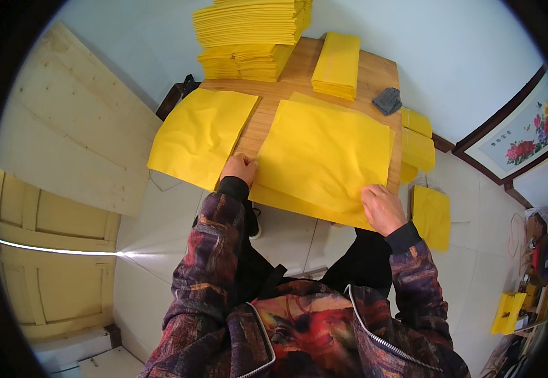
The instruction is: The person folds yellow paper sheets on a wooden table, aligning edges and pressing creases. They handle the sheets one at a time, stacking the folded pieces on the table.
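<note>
A wide yellow sheet, thin and slightly wrinkled, lies over more yellow sheets on the wooden table, overhanging its front edge. My left hand is closed at the sheet's left edge, fingertips pinched together on it. At the near right corner, my right hand is closed on the same sheet, its fingers curled over the edge. Whether each hand grips one layer or several is hidden. Left of my left hand lies a second pile of yellow sheets, its near edge also hanging past the table.
Tall stacks of folded yellow sheets stand at the table's back left. A narrow yellow stack and a grey cloth lie at the back right. More yellow bundles are beyond the right side. A pale board leans at left.
</note>
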The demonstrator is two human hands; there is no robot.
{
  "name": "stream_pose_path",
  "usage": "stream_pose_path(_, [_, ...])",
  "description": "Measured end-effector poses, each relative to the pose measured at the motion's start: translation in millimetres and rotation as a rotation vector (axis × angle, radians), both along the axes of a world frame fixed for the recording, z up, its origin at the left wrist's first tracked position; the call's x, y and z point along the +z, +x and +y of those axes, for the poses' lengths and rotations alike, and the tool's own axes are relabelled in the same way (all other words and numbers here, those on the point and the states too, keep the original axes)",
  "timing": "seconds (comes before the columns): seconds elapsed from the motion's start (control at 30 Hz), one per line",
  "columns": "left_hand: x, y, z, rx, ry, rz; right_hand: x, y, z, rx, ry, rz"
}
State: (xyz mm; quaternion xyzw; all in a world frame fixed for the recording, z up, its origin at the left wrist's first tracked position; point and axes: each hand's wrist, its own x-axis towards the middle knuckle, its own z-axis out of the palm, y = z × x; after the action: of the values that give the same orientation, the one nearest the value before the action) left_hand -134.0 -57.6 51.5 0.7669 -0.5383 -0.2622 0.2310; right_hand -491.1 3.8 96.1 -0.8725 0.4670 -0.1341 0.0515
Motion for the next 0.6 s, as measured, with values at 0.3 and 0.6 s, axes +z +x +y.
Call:
stream_pose_path(0.3, [-24,16,1,0.118,-0.197,0.153,-5,-3,-1,-0.013,0.012,-0.046])
stream_pose_path(0.6, [12,-32,72,-0.393,-0.364,-0.311,10,-8,-5,-0.023,0.139,-0.243])
